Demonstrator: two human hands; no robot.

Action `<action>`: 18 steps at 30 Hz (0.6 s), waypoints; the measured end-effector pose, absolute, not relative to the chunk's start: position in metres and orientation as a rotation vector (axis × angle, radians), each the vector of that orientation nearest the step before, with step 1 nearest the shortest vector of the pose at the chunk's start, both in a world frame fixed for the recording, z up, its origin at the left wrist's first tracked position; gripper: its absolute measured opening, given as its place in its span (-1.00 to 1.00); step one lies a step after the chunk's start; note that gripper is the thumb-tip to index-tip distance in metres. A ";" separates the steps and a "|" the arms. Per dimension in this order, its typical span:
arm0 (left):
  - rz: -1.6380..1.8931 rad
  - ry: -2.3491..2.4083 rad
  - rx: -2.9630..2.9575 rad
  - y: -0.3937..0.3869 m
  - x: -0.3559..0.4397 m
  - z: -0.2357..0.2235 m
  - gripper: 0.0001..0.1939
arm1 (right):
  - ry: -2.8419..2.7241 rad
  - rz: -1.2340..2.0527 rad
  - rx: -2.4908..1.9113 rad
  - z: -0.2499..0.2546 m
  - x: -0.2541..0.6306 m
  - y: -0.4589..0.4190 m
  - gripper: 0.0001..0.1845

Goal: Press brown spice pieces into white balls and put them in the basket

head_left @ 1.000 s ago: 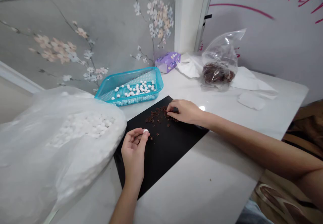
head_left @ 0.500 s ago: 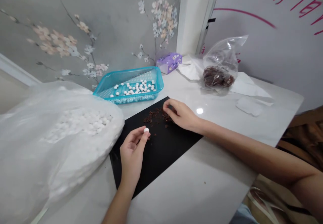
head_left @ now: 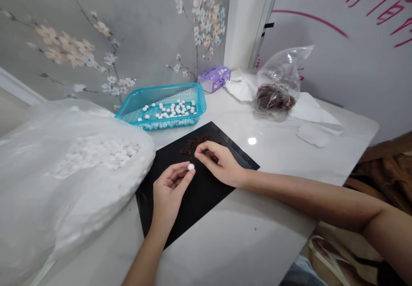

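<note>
Over the black mat (head_left: 180,217), my left hand (head_left: 169,191) pinches a small white ball (head_left: 191,166) between thumb and fingertips. My right hand (head_left: 220,161) is just right of the ball and apart from it, its thumb and index finger pressed together. What those fingertips hold, if anything, is too small to make out. Behind my right hand lies a loose pile of dark brown bits (head_left: 193,143) on the mat's far part, partly hidden by that hand.
A blue basket (head_left: 157,126) with several white balls stands behind the mat. A large clear bag (head_left: 96,200) of white balls fills the left. At the back are a purple tissue pack (head_left: 214,79), a bag of brown material (head_left: 275,97) and white paper (head_left: 315,111).
My right hand has moved from the brown pile toward me and left, closer to the white ball. My left hand still pinches the ball, nearly in place. The view has shifted slightly.
</note>
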State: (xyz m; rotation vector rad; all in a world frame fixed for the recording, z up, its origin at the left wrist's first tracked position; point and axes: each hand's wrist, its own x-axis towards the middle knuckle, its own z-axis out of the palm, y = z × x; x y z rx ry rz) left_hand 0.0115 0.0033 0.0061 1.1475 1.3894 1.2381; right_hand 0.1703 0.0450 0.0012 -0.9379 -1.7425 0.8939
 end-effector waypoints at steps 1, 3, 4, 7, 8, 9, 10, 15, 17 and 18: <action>1.231 1.389 1.143 0.003 0.011 0.006 -0.76 | -1.771 0.860 -0.907 0.002 0.171 0.045 -0.91; 1.219 1.378 1.134 0.003 0.011 0.005 -0.75 | -1.826 0.816 -0.858 0.001 0.172 0.044 -0.91; 1.217 1.371 1.131 0.003 0.011 0.005 -0.74 | -1.845 0.807 -0.845 0.001 0.172 0.043 -0.91; 1.223 1.368 1.138 0.003 0.011 0.004 -0.75 | -1.866 0.813 -0.821 0.000 0.171 0.042 -0.90; 1.220 1.371 1.144 0.003 0.010 0.004 -0.75 | -1.865 0.816 -0.814 -0.001 0.171 0.042 -0.89; 1.214 1.374 1.153 0.003 0.010 0.004 -0.76 | -1.865 0.818 -0.810 -0.001 0.171 0.042 -0.89; 1.207 1.375 1.162 0.004 0.010 0.004 -0.77 | -1.865 0.819 -0.812 -0.001 0.171 0.043 -0.89; 1.200 1.368 1.199 0.004 0.009 0.005 -0.79 | -1.875 0.813 -0.808 -0.003 0.171 0.043 -0.90; 1.190 1.365 1.208 0.004 0.010 0.006 -0.80 | -1.875 0.804 -0.774 -0.003 0.171 0.043 -0.91; 1.182 1.363 1.210 0.004 0.010 0.006 -0.80 | -1.876 0.798 -0.757 -0.004 0.171 0.043 -0.91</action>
